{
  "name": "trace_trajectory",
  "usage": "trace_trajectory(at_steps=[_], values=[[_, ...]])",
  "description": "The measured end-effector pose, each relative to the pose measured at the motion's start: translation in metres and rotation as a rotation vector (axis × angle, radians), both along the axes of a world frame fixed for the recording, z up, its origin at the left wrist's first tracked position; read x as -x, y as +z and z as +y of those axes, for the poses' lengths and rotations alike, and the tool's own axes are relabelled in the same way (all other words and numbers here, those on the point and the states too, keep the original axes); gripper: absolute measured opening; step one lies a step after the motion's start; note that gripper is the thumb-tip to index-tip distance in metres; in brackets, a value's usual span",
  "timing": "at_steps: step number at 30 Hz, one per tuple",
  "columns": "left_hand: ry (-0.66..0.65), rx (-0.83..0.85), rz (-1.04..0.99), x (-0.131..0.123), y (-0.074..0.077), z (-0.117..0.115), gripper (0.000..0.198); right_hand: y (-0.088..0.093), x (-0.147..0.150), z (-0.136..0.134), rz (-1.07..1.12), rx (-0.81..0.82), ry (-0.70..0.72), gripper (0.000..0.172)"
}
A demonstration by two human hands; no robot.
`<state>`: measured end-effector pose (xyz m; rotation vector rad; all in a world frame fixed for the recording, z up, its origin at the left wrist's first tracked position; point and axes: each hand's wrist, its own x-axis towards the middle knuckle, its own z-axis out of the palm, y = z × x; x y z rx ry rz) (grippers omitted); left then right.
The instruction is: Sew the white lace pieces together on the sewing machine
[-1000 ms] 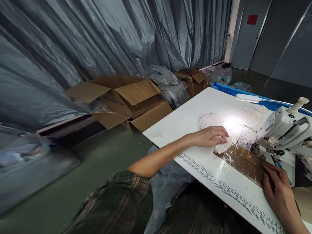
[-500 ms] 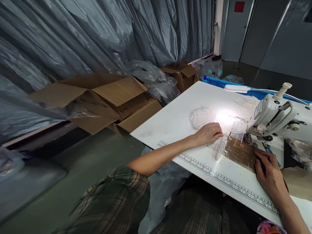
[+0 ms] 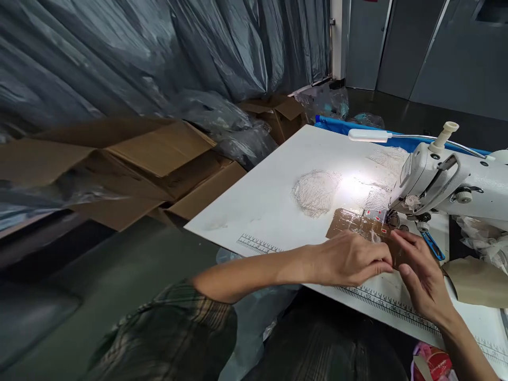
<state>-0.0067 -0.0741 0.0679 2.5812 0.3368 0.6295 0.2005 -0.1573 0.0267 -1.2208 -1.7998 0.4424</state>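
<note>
On white table (image 3: 278,201) — left hand (image 3: 349,259), right hand (image 3: 420,270) meet on one brown patch (image 3: 349,222), grip unclear; one sewing machine (image 3: 448,180) beside.

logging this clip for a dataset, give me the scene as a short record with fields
setting: white table with a printed ruler along its near edge
hands: left hand and right hand meet at the near edge of the brown taped patch
grip: cannot tell if either hand pinches anything
machine: white sewing machine, lamp above a bright spot
apart: white lace piece, untouched
floor: open cardboard boxes
</note>
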Motion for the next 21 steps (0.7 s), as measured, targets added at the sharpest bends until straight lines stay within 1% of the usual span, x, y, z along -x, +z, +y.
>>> trace_trajectory(at_steps=[3,5,6,8,10,12,13,14,15,17,18,19,21], values=[[-0.054,0.233,-0.046,0.0,0.02,-0.007,0.015,0.008,0.011,-0.002,0.203,0.195,0.251,0.057],[-0.031,0.365,-0.065,0.004,0.029,-0.004,0.013,0.01,0.015,-0.003,0.311,0.34,0.354,0.058],[0.0,0.412,-0.062,0.006,0.031,-0.002,0.013,0.01,0.016,-0.004,0.342,0.409,0.366,0.057],[0.079,0.464,-0.048,0.011,0.033,0.005,0.012,0.01,0.016,-0.004,0.356,0.541,0.34,0.052],[0.139,0.481,-0.03,0.015,0.032,0.013,0.012,0.009,0.015,-0.002,0.335,0.672,0.314,0.05],[0.163,0.475,0.002,0.018,0.026,0.024,0.014,0.006,0.011,0.004,0.29,0.756,0.316,0.053],[0.177,0.448,0.037,0.019,0.022,0.031,0.015,0.004,0.007,0.009,0.246,0.758,0.305,0.053],[0.204,0.392,0.086,0.02,0.017,0.039,0.018,0.001,0.002,0.015,0.185,0.725,0.274,0.052],[0.24,0.306,0.154,0.02,0.012,0.047,0.021,-0.002,-0.003,0.021,0.104,0.658,0.212,0.049],[0.364,0.021,0.305,0.019,0.001,0.064,0.026,-0.009,-0.016,0.034,-0.095,0.427,0.003,0.043],[0.382,-0.12,0.36,0.018,-0.004,0.073,0.024,-0.012,-0.022,0.039,-0.181,0.348,-0.132,0.041],[0.359,-0.217,0.381,0.017,-0.008,0.08,0.021,-0.015,-0.027,0.043,-0.236,0.327,-0.206,0.04],[0.248,-0.298,0.354,0.011,-0.014,0.09,0.018,-0.018,-0.035,0.046,-0.265,0.32,-0.267,0.037]])
